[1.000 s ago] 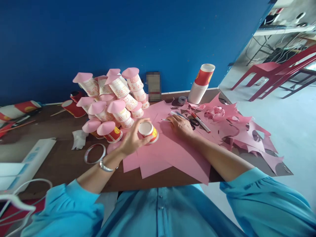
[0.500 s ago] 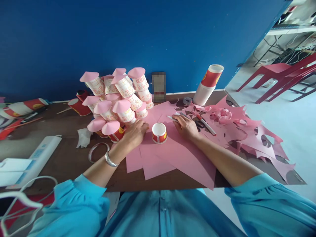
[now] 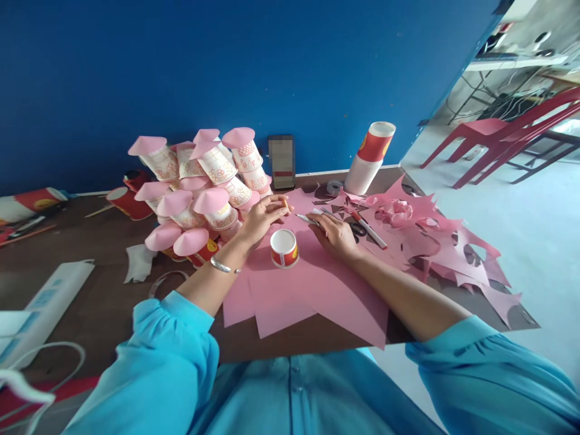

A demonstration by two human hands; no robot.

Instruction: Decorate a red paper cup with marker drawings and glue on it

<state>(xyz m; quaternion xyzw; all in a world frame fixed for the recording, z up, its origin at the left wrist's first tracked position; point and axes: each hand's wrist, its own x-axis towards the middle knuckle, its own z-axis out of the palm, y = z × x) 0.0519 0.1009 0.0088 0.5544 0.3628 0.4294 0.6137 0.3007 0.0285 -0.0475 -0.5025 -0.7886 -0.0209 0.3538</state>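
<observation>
My left hand is raised a little above the pink paper. Thumb and fingers pinch a small tan piece, too small to name. A red and white paper cup stands on the pink paper sheets, between my hands and nearer to me. My right hand rests on the paper with its fingers closed over a slim white pen, whose tip points left. Left of my left hand, cups with pink paper cone roofs are stacked, many with drawings on their sides.
Pink paper scraps cover the right side, with a red and white marker and black scissors among them. A cup stack, tape roll and phone stand by the wall. A power strip lies left.
My left hand has lifted from beside the stacked cups and moved right, now showing the small tan piece in its fingers. My right hand stays on the pen. The view has shifted slightly.
</observation>
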